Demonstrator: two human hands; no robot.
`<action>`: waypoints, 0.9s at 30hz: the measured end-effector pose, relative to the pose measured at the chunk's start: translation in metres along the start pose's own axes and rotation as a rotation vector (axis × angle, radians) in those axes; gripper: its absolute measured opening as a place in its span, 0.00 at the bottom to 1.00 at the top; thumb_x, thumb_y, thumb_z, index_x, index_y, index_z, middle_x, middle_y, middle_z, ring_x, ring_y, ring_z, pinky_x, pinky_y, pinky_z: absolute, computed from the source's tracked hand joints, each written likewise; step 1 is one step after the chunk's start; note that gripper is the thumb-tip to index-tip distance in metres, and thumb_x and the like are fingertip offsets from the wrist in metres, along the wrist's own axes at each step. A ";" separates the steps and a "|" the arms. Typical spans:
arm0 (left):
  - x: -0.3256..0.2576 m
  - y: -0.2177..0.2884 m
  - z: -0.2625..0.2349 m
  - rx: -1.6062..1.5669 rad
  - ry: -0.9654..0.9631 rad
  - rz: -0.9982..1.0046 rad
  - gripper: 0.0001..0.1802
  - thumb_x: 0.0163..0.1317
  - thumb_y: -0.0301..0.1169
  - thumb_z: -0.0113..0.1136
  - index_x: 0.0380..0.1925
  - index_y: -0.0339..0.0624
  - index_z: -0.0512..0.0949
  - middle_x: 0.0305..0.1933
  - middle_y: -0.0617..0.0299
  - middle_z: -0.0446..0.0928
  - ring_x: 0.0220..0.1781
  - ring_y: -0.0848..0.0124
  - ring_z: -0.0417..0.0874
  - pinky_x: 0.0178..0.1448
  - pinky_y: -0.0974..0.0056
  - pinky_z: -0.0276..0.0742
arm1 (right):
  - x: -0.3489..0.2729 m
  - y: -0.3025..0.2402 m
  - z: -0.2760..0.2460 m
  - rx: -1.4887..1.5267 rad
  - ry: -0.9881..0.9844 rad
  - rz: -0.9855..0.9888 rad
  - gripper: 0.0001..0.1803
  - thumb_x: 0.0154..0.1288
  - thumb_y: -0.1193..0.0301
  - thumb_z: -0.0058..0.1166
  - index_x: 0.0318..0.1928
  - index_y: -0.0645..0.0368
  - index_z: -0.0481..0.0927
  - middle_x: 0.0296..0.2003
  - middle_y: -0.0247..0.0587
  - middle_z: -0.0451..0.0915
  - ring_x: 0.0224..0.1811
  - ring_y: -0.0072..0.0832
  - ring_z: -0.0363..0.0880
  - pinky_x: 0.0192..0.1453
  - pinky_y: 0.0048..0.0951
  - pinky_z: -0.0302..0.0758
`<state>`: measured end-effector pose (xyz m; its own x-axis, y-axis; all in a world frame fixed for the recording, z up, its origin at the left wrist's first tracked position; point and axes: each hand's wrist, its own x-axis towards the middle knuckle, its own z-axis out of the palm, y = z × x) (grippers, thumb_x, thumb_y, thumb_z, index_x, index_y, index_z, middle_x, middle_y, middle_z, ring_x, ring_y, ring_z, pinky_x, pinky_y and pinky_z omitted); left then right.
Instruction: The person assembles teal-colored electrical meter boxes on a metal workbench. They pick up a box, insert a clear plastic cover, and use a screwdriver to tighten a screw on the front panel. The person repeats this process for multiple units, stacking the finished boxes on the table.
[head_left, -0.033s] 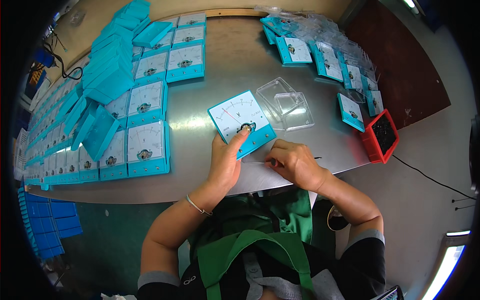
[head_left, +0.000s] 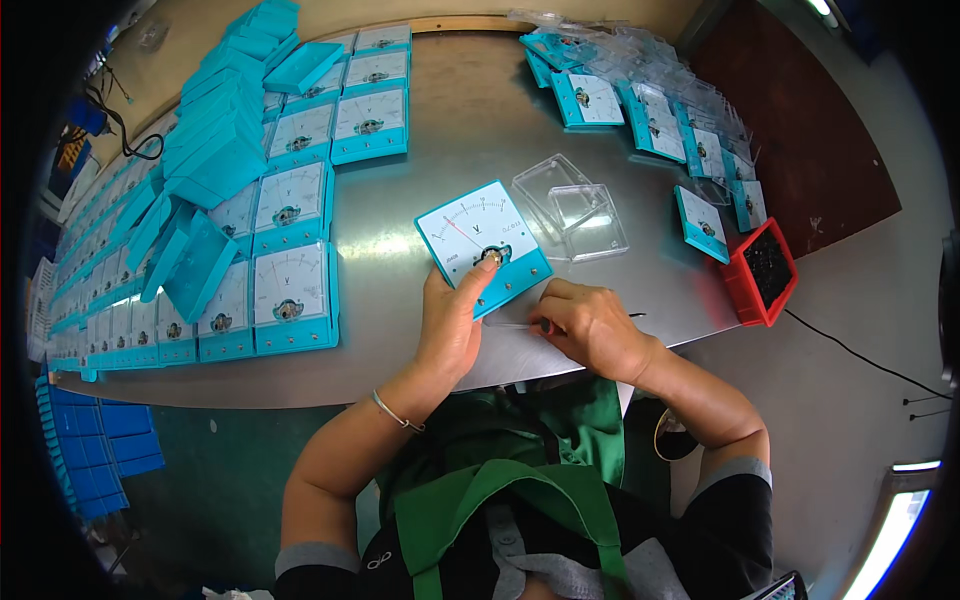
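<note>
Here, surface: a grey sheet-metal surface [head_left: 470, 130], smooth and dully reflective, with a curved front edge.
Room: grey floor at 3 o'clock crossed by a thin black cable [head_left: 860, 355]; a dark red-brown mat [head_left: 810, 140] at 2 o'clock.
Panel meter: a square turquoise plastic panel meter [head_left: 482, 245] with a white dial face lies tilted at the middle of the surface, just above both hands.
Left hand: the left hand [head_left: 450, 325] grasps the meter's lower edge, thumb pressed on the round hub; a thin metal bangle [head_left: 397, 412] circles the wrist.
Right hand: the right hand [head_left: 592, 328] is clenched around a slim screwdriver [head_left: 515, 324] lying flat on the surface, just below the meter.
Clear covers: two transparent plastic covers [head_left: 575, 205], glossy and square, at 1 o'clock from the meter.
Meter rows: matching turquoise meters [head_left: 290, 290] in rows at 9 to 11 o'clock, more at 1 o'clock.
Red bin: a small red plastic bin [head_left: 745, 290] of dark small parts at 3 o'clock on the surface edge.
</note>
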<state>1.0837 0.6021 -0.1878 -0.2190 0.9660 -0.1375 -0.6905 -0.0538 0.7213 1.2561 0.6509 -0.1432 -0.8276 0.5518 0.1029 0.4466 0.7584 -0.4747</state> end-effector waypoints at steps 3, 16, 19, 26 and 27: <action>0.000 -0.001 0.000 -0.019 0.010 -0.009 0.18 0.61 0.29 0.58 0.50 0.38 0.69 0.47 0.61 0.75 0.47 0.73 0.77 0.51 0.65 0.73 | 0.012 0.001 -0.006 0.017 -0.119 0.063 0.05 0.48 0.74 0.61 0.27 0.58 0.78 0.28 0.39 0.77 0.29 0.38 0.78 0.32 0.35 0.72; -0.002 -0.009 0.001 0.075 0.010 0.117 0.21 0.61 0.26 0.57 0.54 0.36 0.65 0.51 0.59 0.72 0.53 0.72 0.73 0.58 0.64 0.69 | 0.014 -0.013 -0.033 0.352 0.109 0.210 0.19 0.53 0.65 0.65 0.42 0.59 0.74 0.21 0.34 0.72 0.22 0.22 0.71 0.27 0.24 0.67; -0.002 -0.005 0.003 0.060 0.001 0.107 0.21 0.61 0.26 0.57 0.53 0.36 0.65 0.51 0.59 0.72 0.53 0.71 0.73 0.58 0.63 0.69 | 0.015 -0.030 -0.022 0.978 0.514 0.168 0.12 0.62 0.69 0.57 0.43 0.61 0.73 0.20 0.28 0.67 0.19 0.13 0.61 0.22 0.17 0.61; -0.001 -0.006 0.003 0.106 0.002 0.095 0.20 0.61 0.27 0.58 0.52 0.37 0.65 0.50 0.59 0.72 0.52 0.72 0.73 0.56 0.64 0.69 | 0.021 -0.022 0.005 1.137 0.641 -0.062 0.06 0.66 0.77 0.46 0.42 0.65 0.71 0.20 0.27 0.68 0.19 0.11 0.60 0.21 0.16 0.57; -0.001 -0.006 0.003 0.107 -0.001 0.096 0.20 0.61 0.27 0.58 0.52 0.37 0.65 0.50 0.59 0.72 0.52 0.72 0.73 0.56 0.64 0.69 | 0.020 -0.021 0.006 1.122 0.614 -0.068 0.06 0.66 0.77 0.46 0.42 0.65 0.71 0.20 0.27 0.68 0.19 0.11 0.60 0.22 0.16 0.57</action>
<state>1.0902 0.6022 -0.1900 -0.2795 0.9581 -0.0635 -0.5890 -0.1189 0.7994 1.2281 0.6446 -0.1365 -0.4111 0.8201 0.3979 -0.3684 0.2498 -0.8955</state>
